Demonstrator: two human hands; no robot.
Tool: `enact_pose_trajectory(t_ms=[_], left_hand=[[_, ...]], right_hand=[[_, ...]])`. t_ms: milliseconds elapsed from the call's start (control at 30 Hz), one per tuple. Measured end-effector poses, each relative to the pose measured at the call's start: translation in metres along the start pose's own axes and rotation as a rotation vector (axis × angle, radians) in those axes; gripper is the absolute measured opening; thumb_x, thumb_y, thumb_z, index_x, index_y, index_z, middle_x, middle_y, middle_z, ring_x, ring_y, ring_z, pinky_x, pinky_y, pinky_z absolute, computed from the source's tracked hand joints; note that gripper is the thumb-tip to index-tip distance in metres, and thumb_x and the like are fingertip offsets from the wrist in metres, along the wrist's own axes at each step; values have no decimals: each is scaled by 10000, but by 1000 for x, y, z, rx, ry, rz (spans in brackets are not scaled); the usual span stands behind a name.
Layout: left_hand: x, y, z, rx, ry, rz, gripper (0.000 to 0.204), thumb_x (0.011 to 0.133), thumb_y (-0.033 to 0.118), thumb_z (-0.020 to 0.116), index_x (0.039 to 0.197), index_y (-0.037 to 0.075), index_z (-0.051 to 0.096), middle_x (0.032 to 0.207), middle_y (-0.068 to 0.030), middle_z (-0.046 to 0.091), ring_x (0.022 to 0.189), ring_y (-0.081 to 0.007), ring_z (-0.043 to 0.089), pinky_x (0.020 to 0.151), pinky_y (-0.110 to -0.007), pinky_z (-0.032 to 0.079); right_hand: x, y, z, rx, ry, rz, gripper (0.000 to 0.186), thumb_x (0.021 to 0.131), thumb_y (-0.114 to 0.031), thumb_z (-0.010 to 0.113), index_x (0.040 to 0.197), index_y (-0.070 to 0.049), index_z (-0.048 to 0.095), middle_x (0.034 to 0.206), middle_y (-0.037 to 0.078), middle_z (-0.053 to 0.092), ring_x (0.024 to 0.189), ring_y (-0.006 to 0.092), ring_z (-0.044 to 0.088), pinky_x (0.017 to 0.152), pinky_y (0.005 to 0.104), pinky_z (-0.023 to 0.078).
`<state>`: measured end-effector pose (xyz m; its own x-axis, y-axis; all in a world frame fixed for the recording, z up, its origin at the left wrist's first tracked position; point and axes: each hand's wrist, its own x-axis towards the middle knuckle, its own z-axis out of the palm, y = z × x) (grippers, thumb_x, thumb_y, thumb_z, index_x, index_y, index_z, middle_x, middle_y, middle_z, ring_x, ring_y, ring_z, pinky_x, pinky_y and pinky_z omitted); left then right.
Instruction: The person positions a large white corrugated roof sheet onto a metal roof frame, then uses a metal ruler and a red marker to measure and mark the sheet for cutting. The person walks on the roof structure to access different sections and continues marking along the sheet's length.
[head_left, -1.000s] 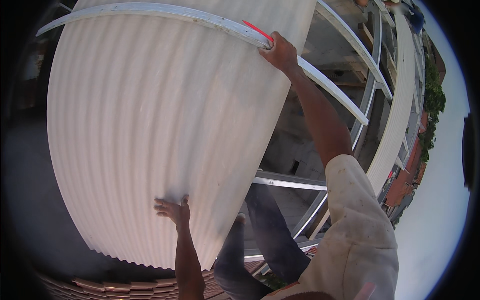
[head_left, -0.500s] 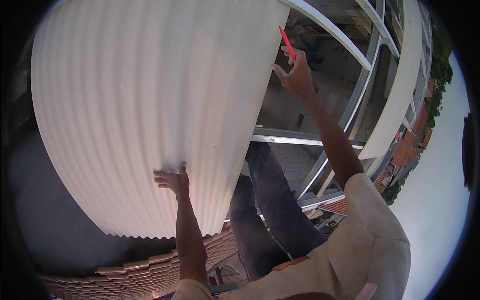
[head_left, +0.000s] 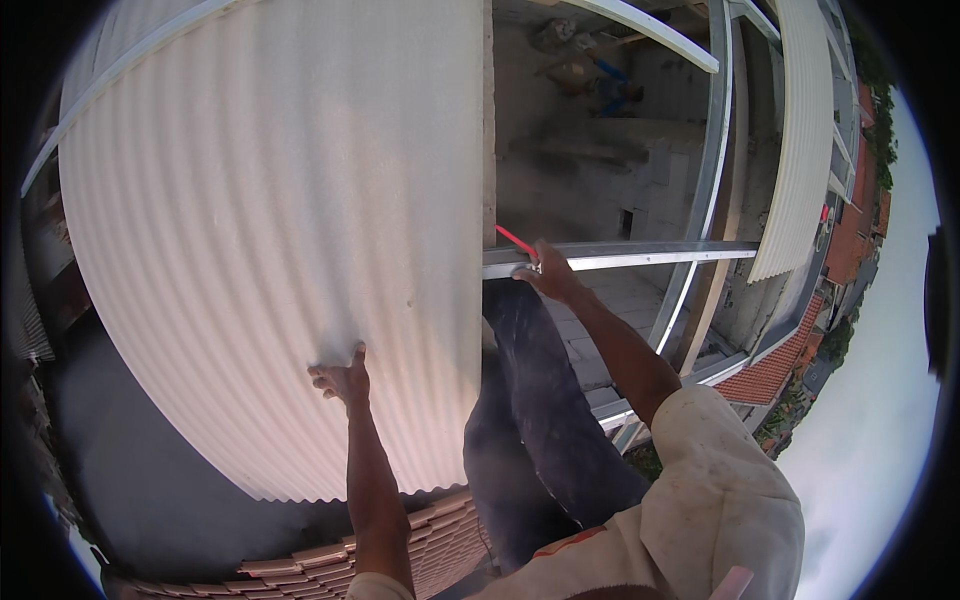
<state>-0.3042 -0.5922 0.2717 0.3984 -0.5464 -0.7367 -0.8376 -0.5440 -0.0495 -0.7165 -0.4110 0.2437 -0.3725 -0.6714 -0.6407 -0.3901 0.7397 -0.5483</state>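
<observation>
A large off-white corrugated roofing sheet point(head_left: 270, 200) fills the left and middle of the view. My left hand point(head_left: 342, 380) rests on its lower part, thumb and fingers apart, holding nothing. In my right hand point(head_left: 548, 276) is a slim red pencil point(head_left: 515, 240), its far end pointing up and left towards the sheet's right edge. That hand is at the silver metal beam point(head_left: 640, 256) just right of the sheet; whether its fingers touch the beam, I cannot tell.
Metal roof framing point(head_left: 712, 150) spans an opening on the right, with a person in blue point(head_left: 612, 88) far below. Another corrugated sheet point(head_left: 800, 140) lies beyond. Brown roof tiles point(head_left: 420, 545) are at the bottom. My dark-trousered legs point(head_left: 540, 400) are beside the sheet's edge.
My right hand has come down and nearer with the red pencil, from beside the sheet's upper right edge to the metal beam. My left hand stays on the sheet. The view has shifted.
</observation>
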Motion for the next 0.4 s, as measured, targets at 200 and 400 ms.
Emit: enact_pose_trajectory(t_ms=[200, 400], left_hand=[[13, -1, 0, 31, 77, 171, 1238, 767, 405, 890, 1617, -28, 103, 1639, -337, 80, 1553, -488, 66, 1209, -657, 215], [16, 179, -65, -216, 278, 729, 1197, 827, 327, 864, 1658, 104, 32, 1709, -230, 46, 1576, -440, 29, 1267, -587, 172]], right_hand=[[0, 13, 3, -22, 60, -114, 527, 782, -389, 893, 949, -44, 531, 854, 116, 564, 808, 334, 573, 736, 462, 453], [8, 22, 1, -63, -66, -72, 520, 791, -419, 884, 946, -77, 523, 869, 91, 573, 831, 295, 576, 806, 477, 423]])
